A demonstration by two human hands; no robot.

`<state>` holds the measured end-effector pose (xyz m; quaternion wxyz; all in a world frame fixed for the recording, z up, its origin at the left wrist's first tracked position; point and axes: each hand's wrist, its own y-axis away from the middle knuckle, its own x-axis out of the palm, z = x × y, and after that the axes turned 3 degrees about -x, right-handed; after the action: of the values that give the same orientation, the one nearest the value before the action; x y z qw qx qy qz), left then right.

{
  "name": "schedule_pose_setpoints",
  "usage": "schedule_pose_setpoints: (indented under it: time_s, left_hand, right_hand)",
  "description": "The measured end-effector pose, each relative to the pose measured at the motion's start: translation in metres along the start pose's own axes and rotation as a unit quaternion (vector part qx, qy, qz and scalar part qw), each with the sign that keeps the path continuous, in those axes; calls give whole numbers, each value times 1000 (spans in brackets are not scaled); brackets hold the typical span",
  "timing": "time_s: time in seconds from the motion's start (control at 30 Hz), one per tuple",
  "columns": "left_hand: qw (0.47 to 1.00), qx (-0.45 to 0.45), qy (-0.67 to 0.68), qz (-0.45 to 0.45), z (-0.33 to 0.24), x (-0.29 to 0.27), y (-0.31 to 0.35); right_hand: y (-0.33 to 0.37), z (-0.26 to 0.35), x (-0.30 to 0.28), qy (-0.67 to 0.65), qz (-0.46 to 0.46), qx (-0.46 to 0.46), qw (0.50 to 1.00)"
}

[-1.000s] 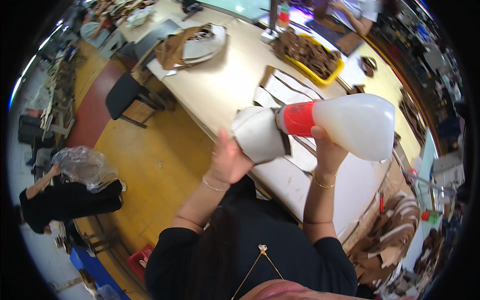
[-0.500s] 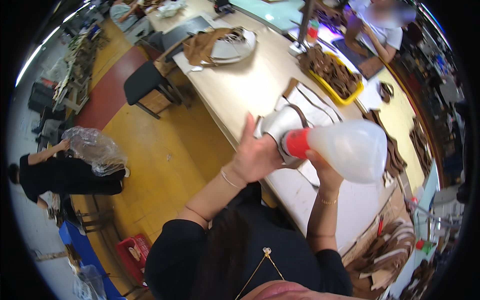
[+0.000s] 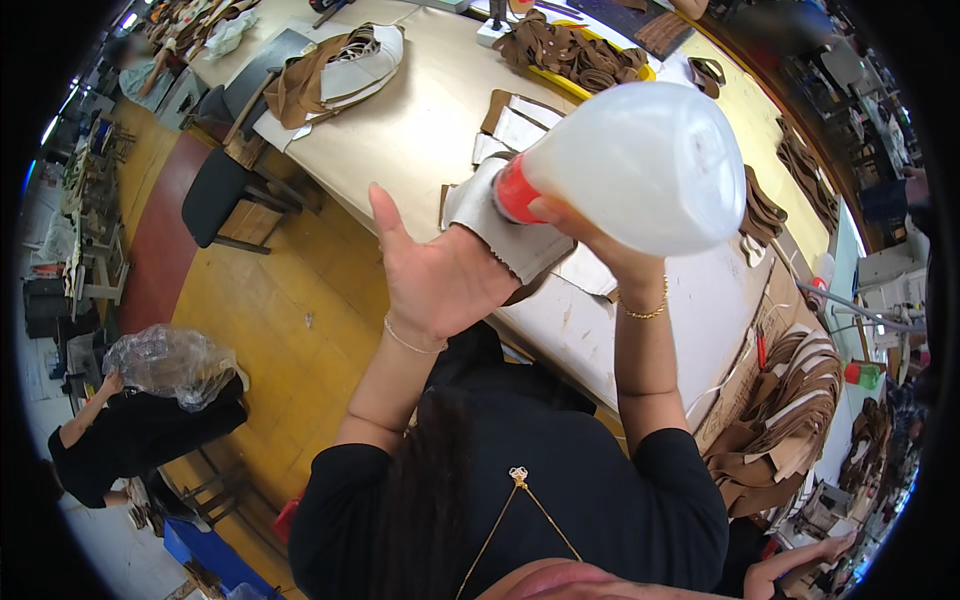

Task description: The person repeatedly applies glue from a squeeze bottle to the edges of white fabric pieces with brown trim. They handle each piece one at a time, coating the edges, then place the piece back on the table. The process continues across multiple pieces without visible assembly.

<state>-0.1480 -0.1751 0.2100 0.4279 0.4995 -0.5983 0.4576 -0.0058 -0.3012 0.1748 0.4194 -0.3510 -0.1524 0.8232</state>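
At the left of the frame, a person in black (image 3: 150, 435) held a clear plastic bag (image 3: 175, 365), and a dark chair (image 3: 215, 195) stood above them. In the upper left, a bundle of brown and white pieces (image 3: 345, 75) lay on the pale surface (image 3: 430, 120).

Near the middle, the left hand (image 3: 445, 280) was spread, palm showing, its thumb pointing up the frame and well apart from the fingers. Those fingers ran behind a pale, curved piece (image 3: 525, 245), so whether they pressed on it could not be told. The piece sat just right of that palm, between it and the neck of a translucent white bottle (image 3: 640, 165).

The bottle's long axis slanted across the centre right: its red-banded neck pointed down and left at the pale piece, its broad base up and right. The neck end overlapped the piece in view; actual contact could not be judged. The right hand (image 3: 612, 245) was wrapped around the bottle from below, close to the neck, and so was the nearer one; the left was on the far side of the piece.

Farther right, a yellow tray (image 3: 558, 84) held brown strips (image 3: 575, 50) in the upper part, and stacked brown pieces (image 3: 785, 420) lay at lower right.
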Motion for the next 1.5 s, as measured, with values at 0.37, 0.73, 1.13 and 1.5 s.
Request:
schedule_pose_setpoints:
  time_s: [0.37,0.73,1.13,1.5]
  left_hand:
    - [997,71,-6,-38,3,2,-4]
    - [994,100,-3,-41,5,-2,-2]
    - [988,72,-76,-110,10,-11,1]
    - [987,39,-124,-94,11,-20,2]
  right_hand:
    - [24,31,-9,-441,-73,182,876]
    - [26,11,-26,-47,-199,-21,979]
    - [25,32,-28,-126,-178,-24,976]
    - [19,19,-34,107,-102,-127,981]
